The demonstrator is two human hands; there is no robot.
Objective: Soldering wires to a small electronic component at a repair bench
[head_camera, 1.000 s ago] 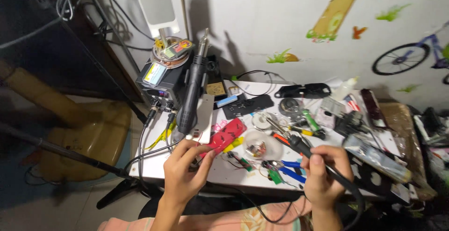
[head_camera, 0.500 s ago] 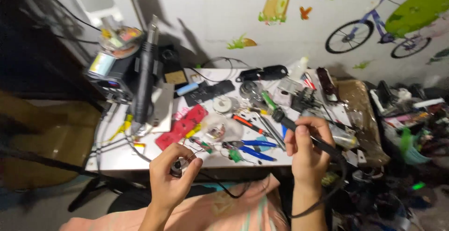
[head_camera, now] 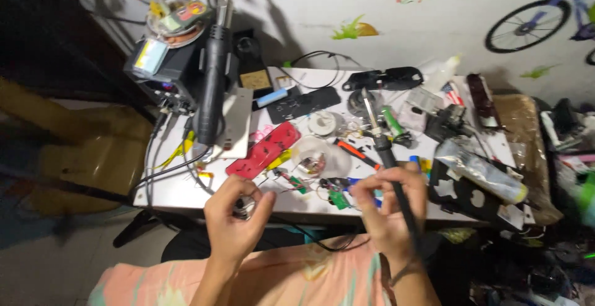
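Down at the table edge, the left hand (head_camera: 238, 216) pinches a small round metal part (head_camera: 243, 207) while the right hand (head_camera: 390, 210) is wrapped around a soldering iron (head_camera: 385, 151), tip pointing away over the clutter. That tip could easily touch the plastic bits or wires beyond — everything's crammed together. Further back sits the black station (head_camera: 167, 70). What the metal part actually is — too blurry, half covered by fingers.

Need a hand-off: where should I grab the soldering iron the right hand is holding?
Grip the soldering iron on its black handle just above the right hand, coming from the right side. Its metal tip points up and away over the table, and the cord trails down by the wrist.
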